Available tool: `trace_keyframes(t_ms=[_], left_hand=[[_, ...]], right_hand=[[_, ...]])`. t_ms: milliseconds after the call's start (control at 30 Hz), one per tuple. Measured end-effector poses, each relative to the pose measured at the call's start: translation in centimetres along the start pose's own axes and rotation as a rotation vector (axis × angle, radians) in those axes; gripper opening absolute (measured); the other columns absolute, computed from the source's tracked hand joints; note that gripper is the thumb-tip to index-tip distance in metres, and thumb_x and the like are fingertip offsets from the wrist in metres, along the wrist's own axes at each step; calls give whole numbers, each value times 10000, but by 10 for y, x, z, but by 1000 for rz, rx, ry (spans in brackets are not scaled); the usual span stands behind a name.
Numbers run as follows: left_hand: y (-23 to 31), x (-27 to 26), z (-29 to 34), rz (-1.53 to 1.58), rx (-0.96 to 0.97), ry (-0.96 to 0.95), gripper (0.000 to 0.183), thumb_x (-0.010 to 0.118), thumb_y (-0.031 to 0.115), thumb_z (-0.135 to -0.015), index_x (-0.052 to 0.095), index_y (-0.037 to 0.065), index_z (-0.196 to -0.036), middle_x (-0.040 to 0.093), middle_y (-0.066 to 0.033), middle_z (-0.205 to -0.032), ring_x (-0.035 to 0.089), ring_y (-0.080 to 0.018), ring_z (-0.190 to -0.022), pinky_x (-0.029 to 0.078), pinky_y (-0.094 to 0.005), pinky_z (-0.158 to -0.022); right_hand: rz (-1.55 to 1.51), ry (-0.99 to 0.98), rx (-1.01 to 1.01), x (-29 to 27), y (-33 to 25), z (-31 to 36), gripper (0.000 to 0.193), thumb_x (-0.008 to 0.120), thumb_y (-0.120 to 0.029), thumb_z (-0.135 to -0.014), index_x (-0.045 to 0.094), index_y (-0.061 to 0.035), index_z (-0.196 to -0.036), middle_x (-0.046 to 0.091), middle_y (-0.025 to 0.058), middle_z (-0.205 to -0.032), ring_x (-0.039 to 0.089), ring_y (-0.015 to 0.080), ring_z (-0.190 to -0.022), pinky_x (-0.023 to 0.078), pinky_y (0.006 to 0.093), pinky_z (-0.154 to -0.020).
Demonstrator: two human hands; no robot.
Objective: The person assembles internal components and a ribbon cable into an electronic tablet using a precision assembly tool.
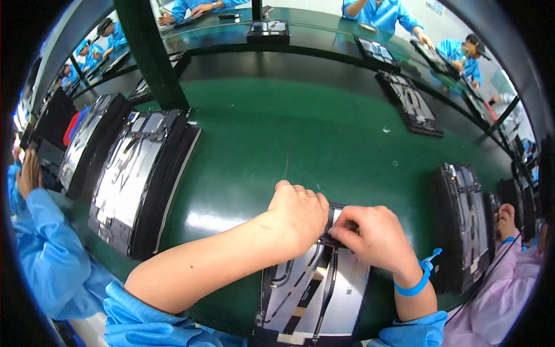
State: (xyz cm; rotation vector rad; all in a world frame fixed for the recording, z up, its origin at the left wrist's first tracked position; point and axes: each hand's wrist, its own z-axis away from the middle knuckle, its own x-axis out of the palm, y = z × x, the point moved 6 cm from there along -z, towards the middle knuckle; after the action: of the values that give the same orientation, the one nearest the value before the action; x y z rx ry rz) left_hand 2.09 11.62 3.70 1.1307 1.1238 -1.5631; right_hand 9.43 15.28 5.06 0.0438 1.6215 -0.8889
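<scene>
In front of me lies a flat opened electronic panel (341, 295), tablet-like, silver with black ribbon cables and a dark frame. My left hand (298, 217) is curled over its far end, the back of the hand upward. Its fingertips are hidden, and so is anything in them. Close beside it, my right hand (370, 234) pinches with thumb and forefinger at the same far end, near the black strip across the panel. What the pinch holds is too small to make out. A blue band (413, 283) circles my right wrist.
Stacks of similar panels stand at left (130, 173) and right (462, 225). A single panel (410, 104) lies at the far right of the green table (277, 127). A dark green post (150, 55) rises at far left. Co-workers' hands (30, 173) show at both sides.
</scene>
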Motion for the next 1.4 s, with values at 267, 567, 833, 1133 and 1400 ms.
trace_keyframes(t_ms=[267, 567, 833, 1133, 1400], left_hand=[[35, 0, 65, 361, -284, 251, 450, 554, 424, -631, 492, 1, -772, 497, -105, -707, 494, -232, -694, 363, -347, -599], [60, 13, 51, 451, -597, 281, 517, 578, 450, -607, 473, -19, -798, 444, -147, -802, 409, -272, -793, 296, -372, -697], [56, 12, 51, 1124, -651, 135, 358, 525, 153, -625, 380, -21, -901, 493, -182, -699, 499, -323, -674, 373, -408, -602], [70, 1, 30, 453, -145, 524, 226, 552, 92, -580, 546, 76, -805, 472, -97, -910, 450, -219, -828, 363, -325, -674], [82, 4, 23, 451, 213, 572, 328, 487, 82, -592, 516, -20, -903, 471, -94, -894, 434, -249, -842, 337, -360, -763]], right_hand=[[-10, 234, -37, -8, 0, 14, 143, 607, -173, -613, 543, -45, -615, 523, 69, -530, 512, 201, -478, 390, 285, -456], [13, 142, -132, -11, 12, 20, 144, 612, -184, -606, 560, -50, -599, 515, 71, -501, 497, 211, -466, 377, 286, -445], [-201, -11, -55, -10, 28, 27, 200, 565, -234, -639, 564, -34, -656, 534, 134, -565, 535, 282, -551, 409, 342, -502], [-222, -76, 111, 0, 67, 49, 215, 553, -220, -600, 521, -9, -573, 525, 133, -535, 531, 258, -510, 401, 318, -469], [-494, -272, 248, 11, 87, 50, 217, 575, -202, -601, 488, -9, -554, 497, 99, -491, 484, 178, -443, 374, 272, -432]])
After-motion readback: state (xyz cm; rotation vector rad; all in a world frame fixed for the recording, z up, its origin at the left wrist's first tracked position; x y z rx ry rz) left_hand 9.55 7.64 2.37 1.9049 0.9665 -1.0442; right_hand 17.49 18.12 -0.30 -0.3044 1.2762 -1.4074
